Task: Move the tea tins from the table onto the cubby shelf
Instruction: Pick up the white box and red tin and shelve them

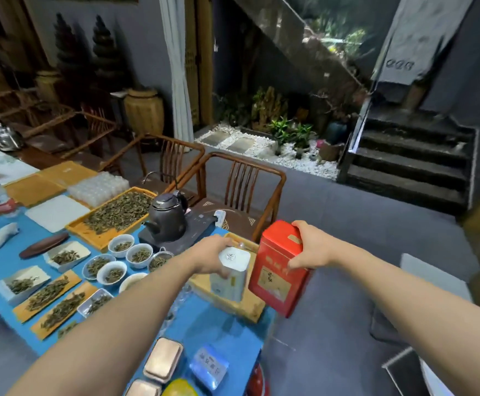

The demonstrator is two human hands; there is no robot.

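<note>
Gripping one tin in each of your hands, you are already past the pick-up: your left hand (pixel 213 254) is curled around the upper part of the tall white rectangular metal tea tin (pixel 230 277), fingers wrapped over its far side, while your right hand (pixel 308 247) is closed over the top corner and side of the larger red rectangular metal tea tin (pixel 280 270). Both tins stand with their long axes roughly upright, the red one leaning a little with its base swung towards 5 o'clock and hanging out past the edge of the blue-covered table (pixel 221 332), clear of the surface. The white tin sits above the light wooden tray (pixel 250 307) at the table's corner; whether its base is lifted off the tray you cannot tell from here. The two tins are just beside each other, white at 9 o'clock of red. The relation that matters next is one you cannot read: the cubby shelf is not in view, so the carry will probably begin with a turn of your body. More tins are left near you, among them a flat copper-coloured rectangular tin (pixel 163 361) at 6 o'clock. As for writing, the red tin carries gold characters and a pale panel on its face, and the white tin has a round dark emblem on its lid and a yellow strip down its side, all too blurred to read.
</note>
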